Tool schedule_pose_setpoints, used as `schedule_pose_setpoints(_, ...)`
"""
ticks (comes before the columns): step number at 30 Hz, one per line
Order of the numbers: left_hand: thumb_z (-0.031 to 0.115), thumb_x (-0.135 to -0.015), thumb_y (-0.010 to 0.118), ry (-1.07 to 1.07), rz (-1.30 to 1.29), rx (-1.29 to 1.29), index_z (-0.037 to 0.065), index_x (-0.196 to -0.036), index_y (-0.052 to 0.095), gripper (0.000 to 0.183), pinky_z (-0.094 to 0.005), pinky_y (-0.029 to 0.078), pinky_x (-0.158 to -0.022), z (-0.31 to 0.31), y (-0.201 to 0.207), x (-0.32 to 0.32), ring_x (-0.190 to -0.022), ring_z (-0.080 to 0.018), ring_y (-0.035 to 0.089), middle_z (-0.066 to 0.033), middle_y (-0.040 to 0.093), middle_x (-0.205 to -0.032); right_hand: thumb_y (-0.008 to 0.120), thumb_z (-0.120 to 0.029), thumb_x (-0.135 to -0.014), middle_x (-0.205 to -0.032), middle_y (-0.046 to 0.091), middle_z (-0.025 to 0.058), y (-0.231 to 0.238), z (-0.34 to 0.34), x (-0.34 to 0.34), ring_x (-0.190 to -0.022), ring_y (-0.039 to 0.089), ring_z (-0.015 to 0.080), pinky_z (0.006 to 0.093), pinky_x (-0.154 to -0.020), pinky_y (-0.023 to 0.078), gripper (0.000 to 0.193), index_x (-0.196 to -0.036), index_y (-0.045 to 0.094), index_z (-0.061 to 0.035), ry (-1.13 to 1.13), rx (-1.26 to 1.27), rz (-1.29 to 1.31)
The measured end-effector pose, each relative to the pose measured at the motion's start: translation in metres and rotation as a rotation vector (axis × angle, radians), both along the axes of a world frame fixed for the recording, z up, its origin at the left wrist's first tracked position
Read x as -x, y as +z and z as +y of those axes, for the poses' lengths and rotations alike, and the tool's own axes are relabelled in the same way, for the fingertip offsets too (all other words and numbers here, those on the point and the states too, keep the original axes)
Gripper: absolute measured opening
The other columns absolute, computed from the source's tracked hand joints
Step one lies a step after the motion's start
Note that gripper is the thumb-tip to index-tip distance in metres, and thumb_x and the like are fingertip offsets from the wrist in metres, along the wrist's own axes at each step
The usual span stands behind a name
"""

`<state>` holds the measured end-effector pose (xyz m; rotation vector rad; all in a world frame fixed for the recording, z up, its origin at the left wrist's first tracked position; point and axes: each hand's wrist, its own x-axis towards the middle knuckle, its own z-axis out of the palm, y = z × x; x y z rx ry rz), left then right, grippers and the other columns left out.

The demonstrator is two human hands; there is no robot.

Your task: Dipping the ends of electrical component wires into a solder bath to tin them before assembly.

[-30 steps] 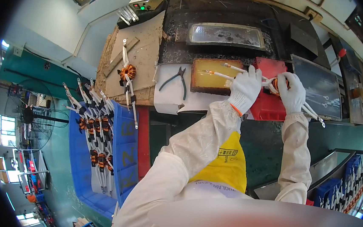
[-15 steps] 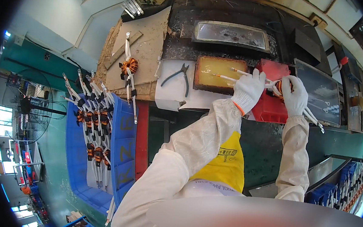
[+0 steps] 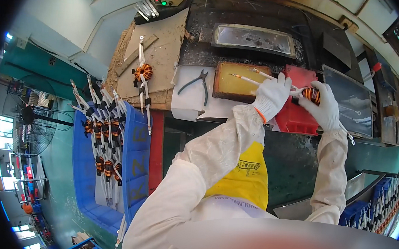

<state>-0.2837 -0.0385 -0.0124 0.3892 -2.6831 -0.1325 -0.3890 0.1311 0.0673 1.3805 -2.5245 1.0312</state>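
My left hand (image 3: 273,94), in a white glove, is closed around the white leads (image 3: 245,78) of a toroidal coil. Their copper-coloured ends point left over a shallow rectangular tray (image 3: 218,74) of yellowish liquid; whether they touch it I cannot tell. The coil (image 3: 311,95), wound in orange-brown wire with black pieces on it, hangs over a red plastic bin (image 3: 298,122). My right hand (image 3: 326,108), also gloved, grips that coil between thumb and fingers. Other lead ends with ring terminals come out beyond the right wrist.
Side cutters (image 3: 205,85) lie on white paper left of the tray. A metal-rimmed pot (image 3: 214,35) stands behind it. Another coil (image 3: 143,72) rests on a board (image 3: 165,51). A blue crate (image 3: 137,166) at left holds several coils. A grey transparent sheet (image 3: 351,96) lies at right.
My right hand has turned and its fingers have shifted, so more of the coil shows. The lead ends have moved slightly right and up. A green light now shows on the control box.
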Motion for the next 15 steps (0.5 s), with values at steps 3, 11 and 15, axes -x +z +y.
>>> schedule_pose_setpoints(3, 0.022, -0.092, 0.057, -0.019, 0.045, 0.059, 0.011, -0.111, 0.057, 0.022, -0.0383, 0.056, -0.061, -0.004, 0.0, 0.003, -0.078, -0.0242, 0.07, -0.0091, 0.059, -0.103, 0.086, -0.026, -0.075, -0.113, 0.062, 0.0156, 0.005, 0.008, 0.001, -0.103, 0.064, 0.0374, 0.0425, -0.084, 0.052, 0.063, -0.129, 0.058, -0.0101, 0.095, -0.099, 0.143)
schedule_pose_setpoints(11, 0.021, -0.088, 0.061, -0.117, 0.227, 0.227, 0.009, -0.1, 0.061, 0.017, -0.0362, 0.055, -0.062, -0.013, 0.012, 0.034, -0.074, -0.0227, 0.068, -0.0083, 0.061, -0.097, 0.088, -0.033, -0.072, -0.115, 0.061, 0.0137, -0.021, -0.005, 0.009, -0.104, 0.064, 0.0383, 0.046, -0.084, 0.054, 0.073, -0.134, 0.053, -0.0179, -0.157, -0.18, 0.139)
schedule_pose_setpoints(15, 0.019, -0.086, 0.063, -0.111, 0.125, 0.154, 0.008, -0.094, 0.064, 0.014, -0.0363, 0.056, -0.063, -0.021, 0.018, 0.051, -0.077, -0.0239, 0.069, -0.0093, 0.064, -0.092, 0.087, -0.037, -0.073, -0.117, 0.061, 0.0135, -0.025, -0.02, 0.015, -0.106, 0.064, 0.0381, 0.0468, -0.083, 0.054, 0.073, -0.135, 0.052, -0.0197, -0.214, -0.218, 0.127)
